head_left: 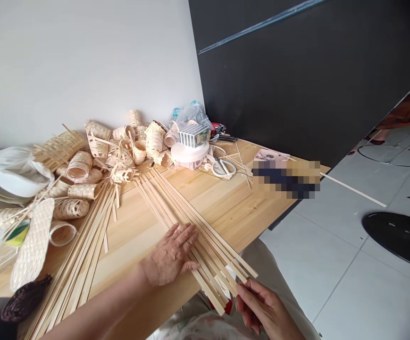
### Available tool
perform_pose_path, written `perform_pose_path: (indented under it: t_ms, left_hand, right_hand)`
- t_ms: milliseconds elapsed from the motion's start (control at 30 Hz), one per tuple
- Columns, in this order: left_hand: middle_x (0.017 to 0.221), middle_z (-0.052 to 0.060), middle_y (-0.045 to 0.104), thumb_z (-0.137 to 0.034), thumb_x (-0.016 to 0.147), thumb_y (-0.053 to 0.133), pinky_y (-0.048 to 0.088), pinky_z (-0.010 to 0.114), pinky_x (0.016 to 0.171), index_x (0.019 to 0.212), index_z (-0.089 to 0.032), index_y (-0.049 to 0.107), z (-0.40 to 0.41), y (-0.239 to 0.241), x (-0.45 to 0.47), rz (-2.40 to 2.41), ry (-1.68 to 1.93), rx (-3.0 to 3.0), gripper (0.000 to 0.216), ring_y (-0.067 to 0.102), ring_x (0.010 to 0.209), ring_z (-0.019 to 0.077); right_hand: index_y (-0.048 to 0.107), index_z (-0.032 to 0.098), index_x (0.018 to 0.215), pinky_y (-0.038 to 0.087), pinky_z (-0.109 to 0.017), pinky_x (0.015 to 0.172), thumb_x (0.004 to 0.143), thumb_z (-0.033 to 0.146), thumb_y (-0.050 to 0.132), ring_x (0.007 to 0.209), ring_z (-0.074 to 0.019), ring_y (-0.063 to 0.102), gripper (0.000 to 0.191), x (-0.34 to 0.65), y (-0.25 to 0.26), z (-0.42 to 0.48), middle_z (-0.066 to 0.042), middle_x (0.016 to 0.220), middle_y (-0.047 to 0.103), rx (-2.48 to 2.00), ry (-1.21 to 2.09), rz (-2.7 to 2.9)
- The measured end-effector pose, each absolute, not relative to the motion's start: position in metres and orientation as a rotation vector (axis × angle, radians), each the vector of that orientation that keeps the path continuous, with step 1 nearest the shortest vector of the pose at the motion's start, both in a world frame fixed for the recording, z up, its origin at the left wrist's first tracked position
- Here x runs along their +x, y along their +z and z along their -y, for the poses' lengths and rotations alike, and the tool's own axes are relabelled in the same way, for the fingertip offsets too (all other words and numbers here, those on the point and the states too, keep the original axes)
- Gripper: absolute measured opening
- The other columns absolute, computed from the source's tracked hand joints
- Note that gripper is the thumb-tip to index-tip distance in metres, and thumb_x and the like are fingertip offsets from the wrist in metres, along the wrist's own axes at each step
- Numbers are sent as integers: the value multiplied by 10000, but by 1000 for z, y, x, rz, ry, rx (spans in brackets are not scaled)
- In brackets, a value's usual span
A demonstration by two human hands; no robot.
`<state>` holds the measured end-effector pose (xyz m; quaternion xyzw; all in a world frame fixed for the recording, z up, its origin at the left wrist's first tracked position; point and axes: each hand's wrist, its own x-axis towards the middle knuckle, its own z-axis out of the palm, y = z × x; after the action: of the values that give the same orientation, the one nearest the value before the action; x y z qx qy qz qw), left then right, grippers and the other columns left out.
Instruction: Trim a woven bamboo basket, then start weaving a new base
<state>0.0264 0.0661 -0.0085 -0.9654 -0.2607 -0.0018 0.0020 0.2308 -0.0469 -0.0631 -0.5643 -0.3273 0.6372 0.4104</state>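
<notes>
A row of long, pale bamboo strips (pixel 210 236) lies side by side on the wooden table, their near ends jutting past its edge above my lap. My left hand (pixel 172 252) rests palm down across the left strips, fingers extended and thumb out to the side. At the near ends, my right hand (pixel 263 307) is closed, with thumb and fingers pinching the end of one strip; its lower fingers curl underneath. To the left, a second loose bundle of bamboo strips (pixel 80 245) fans toward me.
Small woven baskets (pixel 80 165) crowd the table's back left, beside a flat woven piece (pixel 33 245) and a dark coil (pixel 26 297). Scissors (pixel 223 168) and a white round object (pixel 189 152) with a box (pixel 193 136) on it are farther back. A black panel (pixel 279 85) borders the right.
</notes>
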Motion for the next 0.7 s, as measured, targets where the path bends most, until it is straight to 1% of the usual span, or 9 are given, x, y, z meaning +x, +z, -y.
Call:
perform_pose_path:
  t_ms: [67,200,300,500,600,667,700]
  left_hand:
    - [1391,183,296,-530,874,251,181,450,1073,1330,-53,295,-75,-13,24,890,4,-2969,662,228,1303,264]
    - [1380,161,329,-533,874,253,211,453,1061,1332,-87,299,-83,-22,20,906,0,-2945,641,258,1293,251]
    - [1374,176,333,-538,869,264,246,445,1050,1334,-72,288,-83,-24,18,878,-27,-2965,659,268,1289,250]
    - [1359,196,350,-521,876,271,266,428,1047,1306,-43,331,-85,-24,16,842,-60,-3014,646,277,1284,256]
    - [1358,193,353,-516,877,278,264,443,1043,1307,-58,333,-87,-25,15,847,-85,-3027,631,278,1284,256]
    - [1358,190,355,-512,880,272,257,460,1040,1311,-67,328,-87,-26,15,850,-81,-3034,622,282,1282,259]
    - [1361,190,351,-512,880,273,252,466,1040,1314,-68,323,-87,-27,15,847,-78,-3038,622,280,1283,262]
  right_hand:
    - [487,186,541,301,-225,403,627,672,539,424,-90,422,497,232,-68,48,19,517,495,-1426,1601,832]
    - [496,186,535,305,-227,398,615,690,531,420,-93,431,511,233,-69,49,10,520,509,-1442,1592,827]
    - [502,181,558,301,-222,397,610,693,535,421,-89,437,515,233,-62,48,1,551,538,-1444,1581,815]
    - [473,201,619,245,-220,356,587,724,512,390,-97,449,525,231,-64,46,-9,604,580,-1516,1531,801]
    - [469,211,589,257,-235,355,628,720,463,352,-96,394,511,243,-62,55,19,481,504,-1620,1512,874]
    - [471,223,571,283,-246,364,693,661,452,346,-100,358,456,255,-54,60,38,407,416,-1720,1378,983]
    - [481,231,577,305,-251,374,726,614,456,361,-110,368,412,261,-48,60,37,404,403,-1759,1241,1061]
